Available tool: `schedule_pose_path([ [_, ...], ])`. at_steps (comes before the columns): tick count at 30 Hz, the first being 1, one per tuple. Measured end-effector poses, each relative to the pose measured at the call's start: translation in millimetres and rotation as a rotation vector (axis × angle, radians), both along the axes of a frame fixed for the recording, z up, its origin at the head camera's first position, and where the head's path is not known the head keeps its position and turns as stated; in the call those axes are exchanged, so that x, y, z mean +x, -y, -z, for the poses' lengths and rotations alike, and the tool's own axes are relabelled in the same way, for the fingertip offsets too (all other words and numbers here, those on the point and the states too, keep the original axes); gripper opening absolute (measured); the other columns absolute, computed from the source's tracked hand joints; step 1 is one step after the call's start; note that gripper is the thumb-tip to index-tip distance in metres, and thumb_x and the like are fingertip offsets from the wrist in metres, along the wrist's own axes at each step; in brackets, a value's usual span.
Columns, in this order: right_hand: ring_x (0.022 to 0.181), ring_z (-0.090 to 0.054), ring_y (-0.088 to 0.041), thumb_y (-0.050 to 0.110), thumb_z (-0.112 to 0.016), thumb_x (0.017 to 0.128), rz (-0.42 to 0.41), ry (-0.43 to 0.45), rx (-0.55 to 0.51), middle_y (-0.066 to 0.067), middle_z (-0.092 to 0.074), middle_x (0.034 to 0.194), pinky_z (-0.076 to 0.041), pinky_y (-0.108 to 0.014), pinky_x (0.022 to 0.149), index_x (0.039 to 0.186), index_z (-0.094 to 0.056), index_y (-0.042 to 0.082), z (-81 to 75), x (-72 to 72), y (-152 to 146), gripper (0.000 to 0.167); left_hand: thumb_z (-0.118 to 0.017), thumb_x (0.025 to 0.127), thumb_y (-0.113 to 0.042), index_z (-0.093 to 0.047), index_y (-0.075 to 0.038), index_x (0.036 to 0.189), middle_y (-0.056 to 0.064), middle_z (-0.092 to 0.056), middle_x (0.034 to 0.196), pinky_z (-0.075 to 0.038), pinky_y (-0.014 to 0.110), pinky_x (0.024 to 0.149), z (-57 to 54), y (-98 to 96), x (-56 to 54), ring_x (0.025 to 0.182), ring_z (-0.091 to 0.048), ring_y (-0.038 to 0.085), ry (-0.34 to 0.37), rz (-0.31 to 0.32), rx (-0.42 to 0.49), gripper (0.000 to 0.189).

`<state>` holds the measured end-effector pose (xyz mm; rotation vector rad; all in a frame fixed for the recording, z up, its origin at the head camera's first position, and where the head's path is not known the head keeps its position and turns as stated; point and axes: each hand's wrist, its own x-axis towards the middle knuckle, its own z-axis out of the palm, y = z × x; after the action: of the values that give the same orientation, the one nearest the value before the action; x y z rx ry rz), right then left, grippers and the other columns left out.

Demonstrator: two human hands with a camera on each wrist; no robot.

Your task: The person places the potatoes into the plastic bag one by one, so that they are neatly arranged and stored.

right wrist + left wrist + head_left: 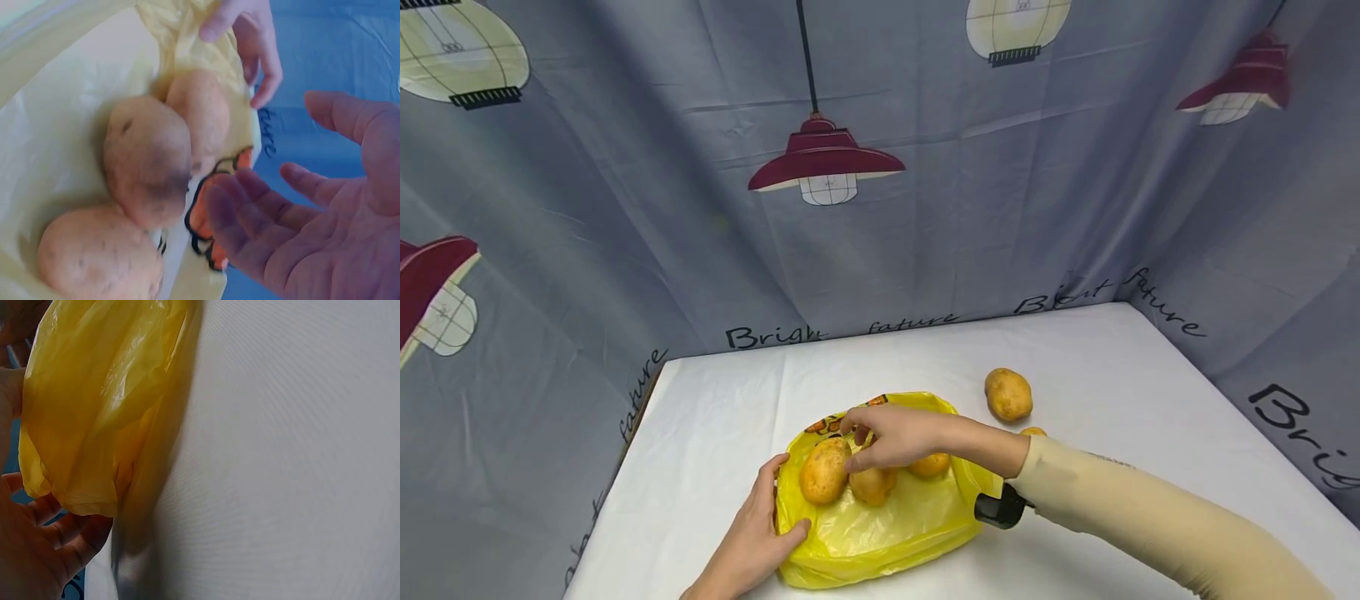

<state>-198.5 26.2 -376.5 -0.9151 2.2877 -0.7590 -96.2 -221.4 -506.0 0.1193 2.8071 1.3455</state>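
A yellow plastic bag (pixel 891 533) lies spread on the table with its mouth facing up. Inside it sit a left potato (pixel 824 472), a middle potato (pixel 872 487) and a right potato (pixel 930 466), partly covered by the right arm. At the bag's left rim, my left hand (pixel 751 533) grips the plastic between thumb and fingers; the left wrist view shows its fingers (pixel 78 540) against the bag. My right hand (pixel 895 435) hovers over the potatoes, fingers loosely bent. In the right wrist view its palm (pixel 337 237) holds nothing and is apart from the potatoes.
Beyond the bag to the right, one potato (pixel 1008 395) rests on the white tabletop (pixel 722 417). Another potato (pixel 1033 432) peeks out from behind the right forearm. A grey curtain (pixel 925 233) printed with lamps hangs along the table's back and sides.
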Motion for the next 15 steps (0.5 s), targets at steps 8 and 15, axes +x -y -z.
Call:
schedule_pose_path([
  [8, 0.097, -0.060, -0.018, 0.034, -0.073, 0.092, 0.167, 0.083, -0.004, 0.002, -0.064, 0.107, -0.051, -0.039, 0.083, 0.131, -0.059, 0.013, -5.1, -5.8, -41.9, 0.047, -0.078, 0.080, -0.020, -0.025, -0.016, 0.152, 0.010, -0.043, 0.149, -0.034, 0.054, 0.109, 1.4, -1.0, 0.4, 0.134, -0.043, 0.025, -0.003, -0.014, -0.006, 0.089],
  [15, 0.095, -0.062, -0.027, 0.029, -0.071, 0.094, 0.304, 0.185, -0.056, -0.005, -0.062, 0.114, -0.053, -0.042, 0.076, 0.134, -0.056, 0.006, -1.9, -5.7, -83.1, 0.049, -0.078, 0.080, -0.018, -0.026, -0.016, 0.152, 0.009, -0.045, 0.147, -0.036, 0.053, 0.107, -0.2, -2.3, 0.1, 0.130, -0.046, 0.021, -0.003, -0.017, -0.008, 0.089],
])
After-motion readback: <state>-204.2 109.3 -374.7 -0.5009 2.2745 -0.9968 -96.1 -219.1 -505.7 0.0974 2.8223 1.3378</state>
